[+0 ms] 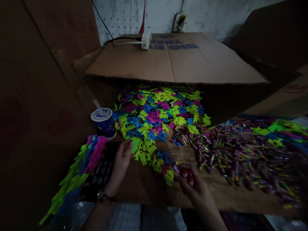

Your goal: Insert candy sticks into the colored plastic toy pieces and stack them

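Observation:
My left hand (123,157) is closed, its fingertips pinching a bright green plastic piece (134,145) at the edge of the loose pile. Small red pieces (187,176) with pale ends sit in the curled fingers of my right hand (196,184); their exact kind is too dark to tell. Close by its fingertips lie a yellow-green plastic piece (169,177) and a blue plastic piece (164,156). Beyond both hands spreads a heap of flat plastic pieces (154,115) in yellow-green, blue and pink, several with comb-like ribs.
A cardboard box flap (178,64) overhangs the heap, with a white power strip (146,41) on top. Left of the heap stands a lidded blue cup (103,123). Rows of joined coloured pieces (72,179) lie at the left. Small shiny sticks (231,154) cover the table's right side.

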A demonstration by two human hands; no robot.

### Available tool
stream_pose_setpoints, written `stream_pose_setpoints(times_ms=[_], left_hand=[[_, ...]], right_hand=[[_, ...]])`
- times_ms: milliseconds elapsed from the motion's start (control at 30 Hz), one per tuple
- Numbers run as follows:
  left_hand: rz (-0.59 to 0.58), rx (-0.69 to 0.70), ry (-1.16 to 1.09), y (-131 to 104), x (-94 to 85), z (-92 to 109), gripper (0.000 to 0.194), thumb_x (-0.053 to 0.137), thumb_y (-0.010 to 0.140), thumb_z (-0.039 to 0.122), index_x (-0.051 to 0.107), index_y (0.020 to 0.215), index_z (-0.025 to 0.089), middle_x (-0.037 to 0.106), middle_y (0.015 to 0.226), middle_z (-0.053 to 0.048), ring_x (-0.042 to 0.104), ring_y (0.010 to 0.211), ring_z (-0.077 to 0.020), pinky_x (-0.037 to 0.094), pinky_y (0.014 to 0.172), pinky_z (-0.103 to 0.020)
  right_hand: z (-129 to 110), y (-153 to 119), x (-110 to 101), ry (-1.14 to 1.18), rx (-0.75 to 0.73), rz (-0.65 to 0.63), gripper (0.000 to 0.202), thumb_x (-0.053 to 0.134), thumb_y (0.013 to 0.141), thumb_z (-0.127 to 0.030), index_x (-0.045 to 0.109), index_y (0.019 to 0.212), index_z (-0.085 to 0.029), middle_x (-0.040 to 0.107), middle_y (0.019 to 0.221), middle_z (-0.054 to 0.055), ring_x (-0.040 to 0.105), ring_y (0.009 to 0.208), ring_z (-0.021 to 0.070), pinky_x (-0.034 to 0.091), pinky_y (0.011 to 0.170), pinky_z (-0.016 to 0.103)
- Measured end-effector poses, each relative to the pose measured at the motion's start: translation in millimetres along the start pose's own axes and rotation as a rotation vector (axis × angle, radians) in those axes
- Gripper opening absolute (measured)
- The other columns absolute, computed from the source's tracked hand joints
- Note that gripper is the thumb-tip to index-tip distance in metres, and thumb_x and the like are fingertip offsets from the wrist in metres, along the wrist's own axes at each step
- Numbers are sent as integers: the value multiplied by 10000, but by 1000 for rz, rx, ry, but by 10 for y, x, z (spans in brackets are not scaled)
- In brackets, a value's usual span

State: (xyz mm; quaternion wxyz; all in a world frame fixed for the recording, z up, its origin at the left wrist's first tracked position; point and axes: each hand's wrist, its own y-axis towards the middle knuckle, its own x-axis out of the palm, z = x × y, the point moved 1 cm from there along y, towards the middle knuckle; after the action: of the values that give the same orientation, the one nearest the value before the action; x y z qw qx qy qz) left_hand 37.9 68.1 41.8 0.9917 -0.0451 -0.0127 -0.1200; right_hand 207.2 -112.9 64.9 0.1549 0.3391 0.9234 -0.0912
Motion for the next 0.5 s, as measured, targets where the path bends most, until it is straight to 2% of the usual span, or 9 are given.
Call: stream_pose_setpoints(times_ms=[67, 133, 200, 267, 367, 500], left_hand=[[-95, -265, -321, -86, 32, 68, 518, 615, 715, 567, 566, 1039, 165, 644, 1065, -110, 639, 924, -251, 540, 758, -391], [-224, -422, -497, -187, 83, 146, 470, 697, 670, 510, 591, 962, 158, 678, 937, -81, 666, 824, -223, 552, 733, -381], [-277, -459, -535, -288, 132, 213, 379, 778, 621, 379, 610, 880, 158, 685, 849, -39, 669, 757, -191, 562, 700, -349], [-257, -442, -511, -375, 173, 258, 342, 807, 592, 283, 618, 846, 156, 678, 831, -16, 658, 728, -165, 570, 652, -313], [-231, -429, -476, -461, 221, 300, 350, 801, 603, 266, 623, 878, 145, 668, 867, -26, 640, 763, -146, 568, 614, -255], [-279, -440, -458, -500, 256, 328, 395, 824, 560, 248, 603, 873, 149, 654, 769, 0, 630, 680, -125, 556, 530, -212]], right_hand=[[-69, 1, 80, 21, -11, -47, 360, 677, 674, -507, 627, 811, -178, 566, 588, -10, 513, 527, 144, 393, 465, 227], [-148, 11, 144, 47, -6, -69, 356, 675, 683, -508, 640, 796, -173, 598, 634, 7, 520, 551, 144, 385, 469, 225], [-219, 21, 193, 80, 6, -100, 347, 677, 691, -497, 649, 813, -174, 622, 661, 14, 524, 554, 142, 381, 468, 223], [-271, 29, 227, 102, 5, -117, 336, 685, 688, -488, 659, 818, -179, 635, 669, 16, 537, 567, 149, 400, 494, 231], [-299, 33, 268, 127, 6, -137, 321, 712, 668, -470, 675, 802, -180, 650, 690, 22, 562, 627, 167, 437, 579, 252], [-296, 13, 318, 302, 128, -194, 331, 739, 650, -461, 677, 807, -175, 648, 698, 12, 558, 653, 146, 428, 616, 235]])
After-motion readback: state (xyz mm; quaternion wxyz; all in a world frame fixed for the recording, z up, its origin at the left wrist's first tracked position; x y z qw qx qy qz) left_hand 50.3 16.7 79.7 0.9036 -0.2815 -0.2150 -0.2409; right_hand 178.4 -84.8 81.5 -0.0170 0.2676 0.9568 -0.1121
